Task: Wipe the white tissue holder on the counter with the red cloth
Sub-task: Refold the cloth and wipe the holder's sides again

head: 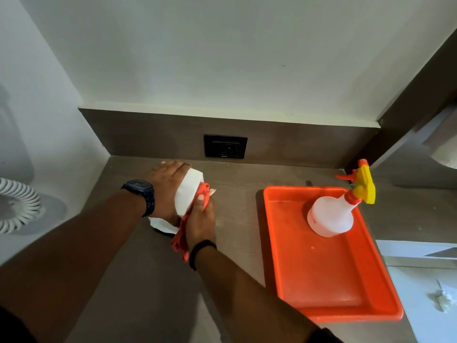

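Wiping is underway, I judge. The left hand (165, 189) clasps the white tissue holder (189, 191). Its right side meets the red cloth (184, 233), held in the right hand's (201, 219) closed grip.

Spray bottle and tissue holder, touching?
Apart. The head view shows the spray bottle standing in the orange tray, with bare counter between the tray and the tissue holder.

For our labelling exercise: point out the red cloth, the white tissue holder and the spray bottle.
red cloth (180, 240): head view, on its hanging lower folds.
white tissue holder (189, 191): head view, on its bare white side.
spray bottle (330, 217): head view, on its translucent body.
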Action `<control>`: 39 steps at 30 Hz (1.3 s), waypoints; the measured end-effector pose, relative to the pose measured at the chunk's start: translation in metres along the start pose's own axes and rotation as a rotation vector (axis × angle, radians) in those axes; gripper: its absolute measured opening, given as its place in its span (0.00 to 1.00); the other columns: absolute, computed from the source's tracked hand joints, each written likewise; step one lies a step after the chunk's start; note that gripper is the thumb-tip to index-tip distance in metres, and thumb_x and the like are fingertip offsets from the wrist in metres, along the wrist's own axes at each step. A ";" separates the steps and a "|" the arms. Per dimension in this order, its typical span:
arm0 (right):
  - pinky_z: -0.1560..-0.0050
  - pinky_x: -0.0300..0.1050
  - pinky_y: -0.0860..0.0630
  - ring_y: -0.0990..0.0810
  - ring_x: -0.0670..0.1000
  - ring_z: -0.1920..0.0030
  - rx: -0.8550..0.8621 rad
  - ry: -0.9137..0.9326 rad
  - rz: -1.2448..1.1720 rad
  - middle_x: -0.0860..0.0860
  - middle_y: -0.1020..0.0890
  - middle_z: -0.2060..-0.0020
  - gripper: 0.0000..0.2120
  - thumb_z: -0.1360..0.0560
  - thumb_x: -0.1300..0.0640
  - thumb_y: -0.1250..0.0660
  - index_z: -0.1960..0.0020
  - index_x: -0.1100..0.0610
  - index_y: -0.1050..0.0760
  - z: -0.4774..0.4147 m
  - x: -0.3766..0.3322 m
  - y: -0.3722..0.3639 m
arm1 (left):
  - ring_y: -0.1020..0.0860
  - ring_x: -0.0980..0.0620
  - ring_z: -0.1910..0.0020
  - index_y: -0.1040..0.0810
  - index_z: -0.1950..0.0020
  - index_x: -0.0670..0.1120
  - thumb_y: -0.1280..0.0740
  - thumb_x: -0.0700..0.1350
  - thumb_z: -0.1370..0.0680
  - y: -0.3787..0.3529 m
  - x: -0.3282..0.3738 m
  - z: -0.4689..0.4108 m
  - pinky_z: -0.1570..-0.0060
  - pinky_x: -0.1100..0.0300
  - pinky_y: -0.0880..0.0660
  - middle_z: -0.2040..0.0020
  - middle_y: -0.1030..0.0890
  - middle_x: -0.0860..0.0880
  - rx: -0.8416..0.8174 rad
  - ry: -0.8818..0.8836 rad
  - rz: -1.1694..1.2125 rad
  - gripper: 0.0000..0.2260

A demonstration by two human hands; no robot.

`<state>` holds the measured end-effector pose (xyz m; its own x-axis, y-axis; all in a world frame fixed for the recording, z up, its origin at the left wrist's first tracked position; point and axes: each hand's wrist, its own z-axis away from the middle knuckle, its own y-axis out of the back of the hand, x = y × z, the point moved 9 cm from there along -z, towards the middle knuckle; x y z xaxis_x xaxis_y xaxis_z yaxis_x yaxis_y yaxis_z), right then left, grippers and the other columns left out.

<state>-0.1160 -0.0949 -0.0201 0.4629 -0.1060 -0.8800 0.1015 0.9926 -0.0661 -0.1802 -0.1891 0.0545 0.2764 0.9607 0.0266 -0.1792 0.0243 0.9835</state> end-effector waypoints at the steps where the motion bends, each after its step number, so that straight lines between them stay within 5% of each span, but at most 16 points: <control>1: 0.30 0.59 0.28 0.26 0.53 0.33 -0.005 0.018 -0.013 0.48 0.25 0.32 0.24 0.21 0.36 0.51 0.27 0.39 0.37 0.002 -0.004 0.000 | 0.39 0.44 0.27 0.48 0.25 0.46 0.25 0.69 0.50 0.000 -0.001 0.000 0.26 0.48 0.44 0.25 0.38 0.44 0.005 -0.001 -0.001 0.61; 6: 0.31 0.59 0.28 0.26 0.51 0.35 0.027 0.188 0.078 0.46 0.24 0.36 0.23 0.21 0.38 0.47 0.30 0.44 0.32 -0.005 -0.037 0.000 | 0.40 0.44 0.26 0.49 0.24 0.45 0.26 0.70 0.47 0.001 0.005 0.003 0.26 0.49 0.46 0.25 0.40 0.44 -0.044 -0.038 -0.043 0.61; 14: 0.30 0.60 0.30 0.26 0.59 0.33 0.128 0.031 0.076 0.55 0.24 0.33 0.23 0.18 0.43 0.49 0.28 0.51 0.33 -0.006 -0.032 0.007 | 0.43 0.45 0.25 0.52 0.24 0.45 0.23 0.67 0.47 0.005 0.006 0.005 0.25 0.51 0.48 0.23 0.43 0.45 -0.074 0.002 0.002 0.62; 22: 0.30 0.59 0.29 0.25 0.56 0.34 0.077 0.157 0.135 0.53 0.22 0.34 0.21 0.18 0.43 0.46 0.30 0.50 0.30 -0.008 -0.049 0.010 | 0.42 0.44 0.26 0.51 0.24 0.45 0.26 0.70 0.48 0.004 0.007 0.004 0.25 0.49 0.46 0.24 0.41 0.45 -0.080 -0.007 -0.034 0.62; 29: 0.34 0.53 0.27 0.22 0.58 0.38 0.060 -0.081 0.126 0.54 0.19 0.41 0.19 0.17 0.46 0.47 0.35 0.54 0.25 -0.017 -0.041 0.017 | 0.42 0.44 0.26 0.51 0.24 0.45 0.25 0.69 0.49 0.001 0.003 0.003 0.26 0.49 0.45 0.24 0.42 0.44 -0.071 0.011 -0.016 0.63; 32: 0.46 0.47 0.27 0.20 0.52 0.53 -0.002 -0.178 0.102 0.53 0.19 0.54 0.16 0.17 0.48 0.47 0.48 0.56 0.24 -0.015 -0.041 0.022 | 0.42 0.44 0.26 0.50 0.24 0.45 0.24 0.67 0.49 0.003 0.005 0.003 0.26 0.50 0.45 0.24 0.42 0.44 -0.071 0.007 -0.004 0.63; 34: 0.43 0.50 0.23 0.18 0.55 0.53 -0.043 -0.233 0.058 0.55 0.17 0.56 0.17 0.19 0.47 0.44 0.52 0.57 0.23 -0.012 -0.041 0.024 | 0.40 0.44 0.27 0.49 0.25 0.46 0.24 0.68 0.50 0.003 0.004 0.004 0.27 0.50 0.43 0.25 0.40 0.45 -0.080 0.021 0.013 0.62; 39: 0.35 0.54 0.24 0.17 0.57 0.45 -0.085 -0.182 -0.070 0.55 0.15 0.48 0.26 0.29 0.42 0.37 0.40 0.59 0.21 -0.003 -0.063 0.038 | 0.34 0.45 0.31 0.42 0.29 0.46 0.26 0.67 0.53 0.010 0.008 0.007 0.31 0.50 0.36 0.29 0.34 0.47 -0.062 0.024 0.026 0.58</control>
<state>-0.1441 -0.0506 0.0313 0.6093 -0.1760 -0.7731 0.0681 0.9831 -0.1700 -0.1730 -0.1827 0.0655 0.2484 0.9675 0.0471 -0.2439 0.0154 0.9697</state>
